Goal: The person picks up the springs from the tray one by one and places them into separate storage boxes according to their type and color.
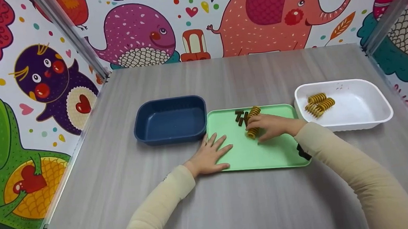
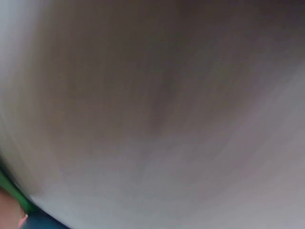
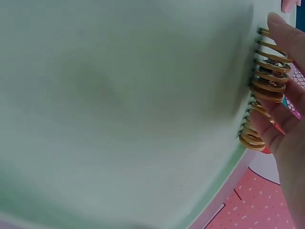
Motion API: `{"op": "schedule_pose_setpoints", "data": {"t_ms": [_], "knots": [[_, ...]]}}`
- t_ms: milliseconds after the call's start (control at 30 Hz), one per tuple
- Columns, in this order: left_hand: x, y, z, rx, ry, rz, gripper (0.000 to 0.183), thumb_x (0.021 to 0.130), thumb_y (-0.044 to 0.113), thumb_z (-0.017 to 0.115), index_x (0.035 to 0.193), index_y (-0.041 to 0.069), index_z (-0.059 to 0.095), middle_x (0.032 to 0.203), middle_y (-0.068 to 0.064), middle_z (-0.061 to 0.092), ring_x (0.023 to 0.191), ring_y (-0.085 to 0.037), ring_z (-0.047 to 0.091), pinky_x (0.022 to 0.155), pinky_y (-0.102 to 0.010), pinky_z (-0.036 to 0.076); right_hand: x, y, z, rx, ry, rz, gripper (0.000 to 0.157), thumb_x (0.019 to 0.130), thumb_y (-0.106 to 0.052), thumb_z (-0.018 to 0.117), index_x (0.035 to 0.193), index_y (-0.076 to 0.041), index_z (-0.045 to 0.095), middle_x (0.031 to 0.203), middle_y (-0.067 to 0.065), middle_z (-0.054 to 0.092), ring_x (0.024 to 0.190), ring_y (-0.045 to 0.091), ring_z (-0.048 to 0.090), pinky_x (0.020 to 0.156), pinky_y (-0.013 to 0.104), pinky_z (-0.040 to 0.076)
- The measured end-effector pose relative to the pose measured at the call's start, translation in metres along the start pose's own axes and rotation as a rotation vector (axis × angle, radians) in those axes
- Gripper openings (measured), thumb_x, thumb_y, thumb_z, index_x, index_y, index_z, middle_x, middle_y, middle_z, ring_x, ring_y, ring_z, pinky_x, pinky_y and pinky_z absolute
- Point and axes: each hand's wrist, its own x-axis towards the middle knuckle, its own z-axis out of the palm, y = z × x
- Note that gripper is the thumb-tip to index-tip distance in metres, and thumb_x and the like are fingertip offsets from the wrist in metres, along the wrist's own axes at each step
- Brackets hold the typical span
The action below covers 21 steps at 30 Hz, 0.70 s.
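My left hand [image 1: 208, 156] lies with straight, spread fingers over the left edge of a light green tray [image 1: 279, 157]. Over the tray's middle, my right hand [image 1: 271, 126] reaches from the right, its fingertips at two gold coil springs [image 1: 251, 134] that lie end to end. In the right wrist view, the nearer spring [image 3: 270, 78] sits between the thumb and the loosely bent fingers, and the thumb stands off its end. Several short dark brown pieces [image 1: 240, 121] lie left of the springs. The left wrist view is mostly blurred, with the tray's green edge [image 2: 14, 191] at lower left.
Left of the tray stands a dark blue plastic bin [image 1: 171, 140]. A white bin [image 1: 365, 106] at the right holds several gold springs [image 1: 318, 101]. The grey wood-grain table [image 1: 123, 192] is bounded by metal posts and cartoon-printed walls [image 1: 197, 21].
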Motion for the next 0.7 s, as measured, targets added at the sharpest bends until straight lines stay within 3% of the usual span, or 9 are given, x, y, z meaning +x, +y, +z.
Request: {"op": "schedule_pose_setpoints", "data": {"t_ms": [367, 700], "knots": [[0.000, -0.002, 0.002, -0.007, -0.001, 0.007, 0.067, 0.091, 0.059, 0.035, 0.147, 0.025, 0.020, 0.154, -0.009, 0.009, 0.139, -0.038, 0.003, 0.107, -0.059, 0.004, -0.005, 0.006, 0.008, -0.066, 0.081, -0.031, 0.037, 0.073, -0.022, 0.075, 0.108, -0.013, 0.066, 0.102, 0.009, 0.056, 0.094, 0.025, 0.048, 0.084, 0.042, 0.039], [0.000, -0.001, 0.001, -0.017, -0.001, 0.008, 0.067, 0.091, 0.057, 0.037, 0.147, 0.025, 0.021, 0.154, -0.010, 0.010, 0.139, -0.039, 0.003, 0.107, -0.060, 0.003, -0.004, 0.014, 0.013, 0.071, 0.085, -0.048, 0.036, 0.074, -0.017, 0.075, 0.109, -0.013, 0.067, 0.100, 0.010, 0.055, 0.093, 0.024, 0.047, 0.081, 0.041, 0.040]]}}
